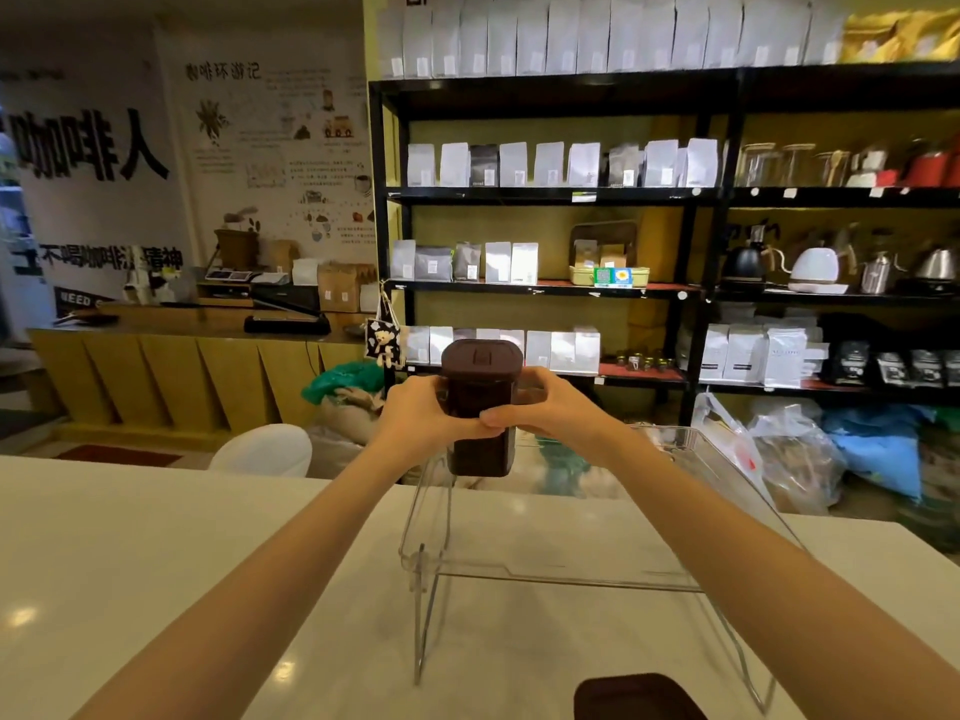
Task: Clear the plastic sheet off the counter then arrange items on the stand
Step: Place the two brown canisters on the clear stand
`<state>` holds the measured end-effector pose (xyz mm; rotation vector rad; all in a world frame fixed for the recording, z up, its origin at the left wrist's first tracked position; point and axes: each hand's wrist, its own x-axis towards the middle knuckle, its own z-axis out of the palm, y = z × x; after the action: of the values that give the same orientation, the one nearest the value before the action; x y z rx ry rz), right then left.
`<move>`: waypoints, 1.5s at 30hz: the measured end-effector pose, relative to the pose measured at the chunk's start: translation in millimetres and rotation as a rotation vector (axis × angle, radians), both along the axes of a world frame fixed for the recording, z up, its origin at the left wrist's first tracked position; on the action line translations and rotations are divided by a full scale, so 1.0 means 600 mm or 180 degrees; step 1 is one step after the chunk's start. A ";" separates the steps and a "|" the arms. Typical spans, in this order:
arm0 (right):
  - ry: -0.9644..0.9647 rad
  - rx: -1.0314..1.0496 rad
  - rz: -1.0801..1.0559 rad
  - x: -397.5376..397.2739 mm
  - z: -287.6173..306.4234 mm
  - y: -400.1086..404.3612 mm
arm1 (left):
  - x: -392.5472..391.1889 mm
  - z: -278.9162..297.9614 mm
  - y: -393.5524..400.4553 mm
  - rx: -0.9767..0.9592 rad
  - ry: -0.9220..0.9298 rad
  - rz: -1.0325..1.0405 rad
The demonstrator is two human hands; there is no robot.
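A dark brown lidded canister [480, 366] is held upright in both hands above the far left part of a clear acrylic stand [561, 571]. My left hand [423, 410] wraps its left side and my right hand [545, 407] wraps its right side, thumbs meeting across the front. The stand sits on the white counter [156, 563]; its tilted top tray is see-through. A second dark brown lid [636, 696] shows at the bottom edge, near me. No plastic sheet is in view on the counter.
Beyond the counter, black shelves [717, 194] hold white coffee bags, kettles and jars. Plastic bags and sacks [800, 454] lie on the floor under them. A white round chair back [265, 449] stands behind the counter's far edge. A yellow service counter [182, 376] is at the left.
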<state>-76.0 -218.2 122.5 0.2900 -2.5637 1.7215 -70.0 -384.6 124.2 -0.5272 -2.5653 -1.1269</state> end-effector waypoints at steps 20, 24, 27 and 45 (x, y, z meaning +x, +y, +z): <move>0.0085 0.0110 -0.0290 -0.006 -0.037 -0.020 | -0.006 -0.016 -0.015 -0.0177 -0.0106 0.0096; 0.0089 0.0230 -0.0363 0.000 -0.036 -0.025 | 0.002 -0.014 -0.013 -0.0256 -0.0156 0.0082; 0.0057 0.0400 -0.0356 0.013 -0.032 -0.027 | 0.010 -0.013 -0.011 -0.0347 -0.0176 0.0067; 0.0512 0.1533 -0.0387 0.292 0.019 0.054 | 0.198 0.007 0.010 -0.1361 0.0418 0.0127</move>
<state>99.1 -185.6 133.8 0.2652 -2.7689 0.9801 48.8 -378.8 128.5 -0.6169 -2.6882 -0.5057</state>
